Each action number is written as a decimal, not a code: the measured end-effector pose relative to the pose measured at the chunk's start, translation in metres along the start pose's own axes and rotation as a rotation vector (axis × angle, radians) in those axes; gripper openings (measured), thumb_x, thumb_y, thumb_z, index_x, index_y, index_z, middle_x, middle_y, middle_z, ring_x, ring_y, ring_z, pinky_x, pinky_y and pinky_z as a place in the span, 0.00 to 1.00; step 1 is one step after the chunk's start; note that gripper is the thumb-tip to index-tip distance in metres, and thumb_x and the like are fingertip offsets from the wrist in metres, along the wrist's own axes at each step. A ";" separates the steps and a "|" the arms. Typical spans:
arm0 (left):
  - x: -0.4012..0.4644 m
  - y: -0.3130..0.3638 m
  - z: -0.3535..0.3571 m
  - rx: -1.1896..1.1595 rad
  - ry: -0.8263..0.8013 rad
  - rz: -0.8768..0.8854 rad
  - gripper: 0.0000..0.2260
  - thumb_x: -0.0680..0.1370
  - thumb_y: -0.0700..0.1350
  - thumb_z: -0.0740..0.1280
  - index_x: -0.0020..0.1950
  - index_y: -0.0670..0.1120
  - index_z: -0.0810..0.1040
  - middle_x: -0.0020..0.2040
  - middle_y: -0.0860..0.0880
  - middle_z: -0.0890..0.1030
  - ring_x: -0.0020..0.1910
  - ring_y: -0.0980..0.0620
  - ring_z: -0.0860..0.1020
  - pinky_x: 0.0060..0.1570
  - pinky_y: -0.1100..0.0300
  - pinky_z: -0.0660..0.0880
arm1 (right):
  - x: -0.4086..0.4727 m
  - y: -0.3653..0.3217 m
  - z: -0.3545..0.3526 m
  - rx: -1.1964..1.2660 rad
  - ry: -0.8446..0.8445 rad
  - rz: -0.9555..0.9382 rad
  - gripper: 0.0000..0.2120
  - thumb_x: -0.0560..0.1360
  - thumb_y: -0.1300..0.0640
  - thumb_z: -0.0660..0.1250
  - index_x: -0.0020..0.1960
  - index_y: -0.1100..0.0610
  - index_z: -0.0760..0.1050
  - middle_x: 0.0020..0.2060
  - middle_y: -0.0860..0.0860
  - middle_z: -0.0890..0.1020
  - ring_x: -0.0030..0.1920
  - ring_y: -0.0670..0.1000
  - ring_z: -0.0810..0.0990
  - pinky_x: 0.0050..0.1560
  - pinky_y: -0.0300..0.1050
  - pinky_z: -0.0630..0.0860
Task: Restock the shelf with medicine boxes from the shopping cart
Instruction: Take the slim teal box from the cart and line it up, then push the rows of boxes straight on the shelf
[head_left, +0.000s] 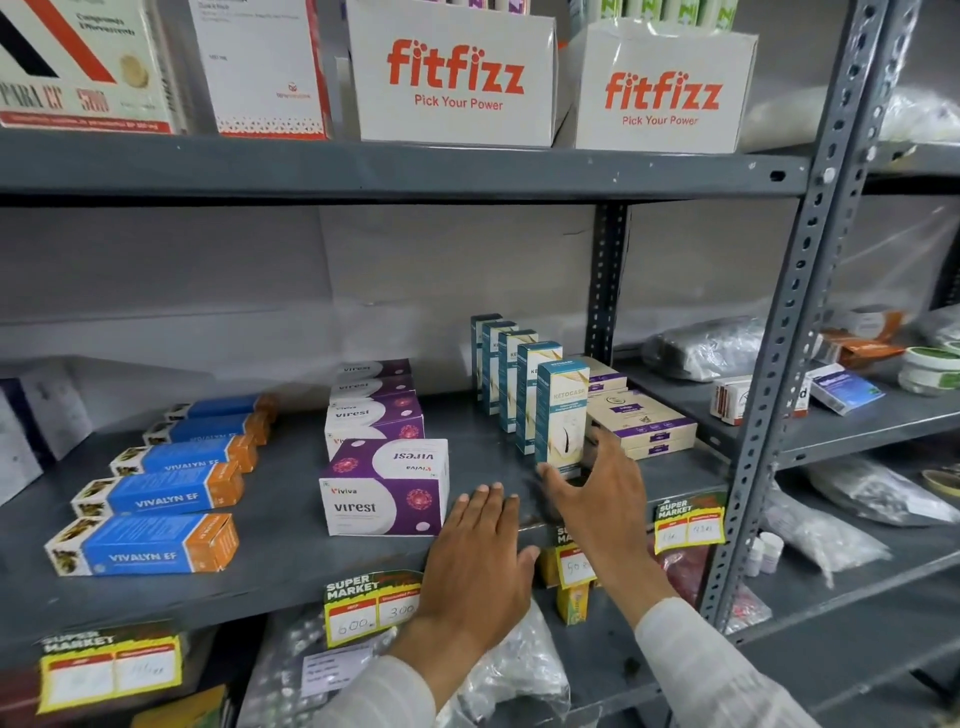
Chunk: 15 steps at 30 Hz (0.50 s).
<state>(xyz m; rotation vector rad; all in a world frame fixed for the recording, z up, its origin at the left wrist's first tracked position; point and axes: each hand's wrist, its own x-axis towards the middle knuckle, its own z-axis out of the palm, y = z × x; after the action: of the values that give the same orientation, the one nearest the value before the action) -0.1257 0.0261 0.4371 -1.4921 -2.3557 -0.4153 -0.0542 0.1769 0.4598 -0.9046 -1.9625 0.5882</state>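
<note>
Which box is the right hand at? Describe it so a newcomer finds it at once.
On the middle grey shelf, right of the purple Virest boxes, a row of upright teal-and-cream cartons runs front to back. It is the front Ketocash carton, nearest the shelf edge, with the right hand open around its base.

Left hand (480, 558) flat; right hand (605, 491) seemingly splayed

One head-worn wide-angle view faces the grey shelf (291, 566) close up, looking forward and slightly down.
</note>
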 end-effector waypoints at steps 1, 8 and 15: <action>-0.002 0.001 -0.008 -0.073 0.002 0.004 0.28 0.84 0.59 0.52 0.81 0.47 0.59 0.82 0.46 0.60 0.81 0.49 0.56 0.77 0.56 0.46 | -0.004 -0.003 -0.003 0.038 0.050 -0.027 0.28 0.72 0.44 0.73 0.67 0.50 0.68 0.59 0.47 0.77 0.61 0.51 0.75 0.60 0.50 0.76; -0.066 -0.053 -0.068 -0.326 0.401 -0.064 0.16 0.81 0.51 0.64 0.67 0.51 0.81 0.64 0.55 0.83 0.64 0.60 0.78 0.65 0.61 0.75 | -0.029 -0.045 0.000 0.249 -0.086 -0.266 0.14 0.74 0.50 0.75 0.57 0.51 0.77 0.49 0.45 0.81 0.52 0.46 0.80 0.54 0.45 0.78; -0.106 -0.145 -0.048 0.109 0.164 -0.303 0.27 0.84 0.59 0.52 0.73 0.42 0.74 0.72 0.43 0.76 0.74 0.45 0.72 0.76 0.48 0.63 | -0.031 -0.084 0.039 0.312 -0.585 -0.169 0.42 0.64 0.40 0.81 0.73 0.45 0.65 0.63 0.37 0.75 0.62 0.39 0.75 0.63 0.41 0.74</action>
<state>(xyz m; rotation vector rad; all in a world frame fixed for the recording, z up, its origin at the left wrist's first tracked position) -0.2094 -0.1395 0.4264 -1.0149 -2.4319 -0.4540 -0.1068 0.0980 0.4817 -0.3860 -2.3353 1.1152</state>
